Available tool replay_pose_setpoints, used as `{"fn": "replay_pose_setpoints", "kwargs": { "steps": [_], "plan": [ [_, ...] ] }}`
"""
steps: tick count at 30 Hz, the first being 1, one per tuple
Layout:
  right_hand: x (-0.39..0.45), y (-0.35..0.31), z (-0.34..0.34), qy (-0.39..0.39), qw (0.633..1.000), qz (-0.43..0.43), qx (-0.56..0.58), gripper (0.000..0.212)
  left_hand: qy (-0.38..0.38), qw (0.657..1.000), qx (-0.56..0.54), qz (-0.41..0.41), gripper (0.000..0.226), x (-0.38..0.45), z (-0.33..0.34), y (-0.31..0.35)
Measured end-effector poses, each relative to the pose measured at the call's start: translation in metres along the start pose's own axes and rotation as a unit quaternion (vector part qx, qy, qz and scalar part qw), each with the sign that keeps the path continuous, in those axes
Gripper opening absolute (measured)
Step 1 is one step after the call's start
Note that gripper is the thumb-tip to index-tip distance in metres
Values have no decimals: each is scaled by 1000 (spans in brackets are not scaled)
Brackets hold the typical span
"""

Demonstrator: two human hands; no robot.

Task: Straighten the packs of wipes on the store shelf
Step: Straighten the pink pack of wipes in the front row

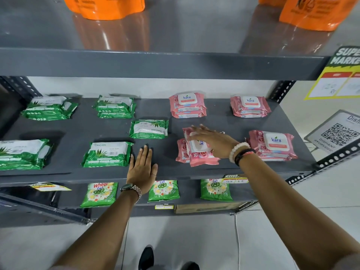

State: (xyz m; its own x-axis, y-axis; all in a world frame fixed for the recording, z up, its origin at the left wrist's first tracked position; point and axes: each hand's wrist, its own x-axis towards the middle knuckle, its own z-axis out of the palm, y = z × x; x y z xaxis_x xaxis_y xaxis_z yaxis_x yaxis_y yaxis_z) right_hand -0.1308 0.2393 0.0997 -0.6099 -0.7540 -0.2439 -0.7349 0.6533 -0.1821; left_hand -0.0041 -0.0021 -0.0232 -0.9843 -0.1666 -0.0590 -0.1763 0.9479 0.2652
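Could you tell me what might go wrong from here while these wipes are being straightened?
1. The right hand rests on a crooked pink stack near the shelf's front edge; a hard push could slide the top pack off.
2. The left hand lies flat beside the front green pack and might nudge it askew.
3. The reversed green pack sits out of row and could be overlooked.
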Motion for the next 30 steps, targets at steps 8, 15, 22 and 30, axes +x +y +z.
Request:
{"fn": "replay_pose_setpoints", "kwargs": {
  "steps": [8, 15, 22, 30],
  "plan": [
    [4, -9, 2, 36, 992, 119, 2, 80, 1, 1000, 0, 1, 66, 0, 0, 0],
    [5, -22, 17, 151, 973, 170, 30, 73, -5, 1000, 10, 1, 66, 0, -1, 1],
    [0, -26, 19, 146, 975, 168, 30, 73, -2, 1000, 16, 3, 66, 0, 0, -1],
    [2, -33, 14, 111, 979, 170, -1, 81, -4, 1000, 2, 16, 74, -4, -6, 0]
  ]
}}
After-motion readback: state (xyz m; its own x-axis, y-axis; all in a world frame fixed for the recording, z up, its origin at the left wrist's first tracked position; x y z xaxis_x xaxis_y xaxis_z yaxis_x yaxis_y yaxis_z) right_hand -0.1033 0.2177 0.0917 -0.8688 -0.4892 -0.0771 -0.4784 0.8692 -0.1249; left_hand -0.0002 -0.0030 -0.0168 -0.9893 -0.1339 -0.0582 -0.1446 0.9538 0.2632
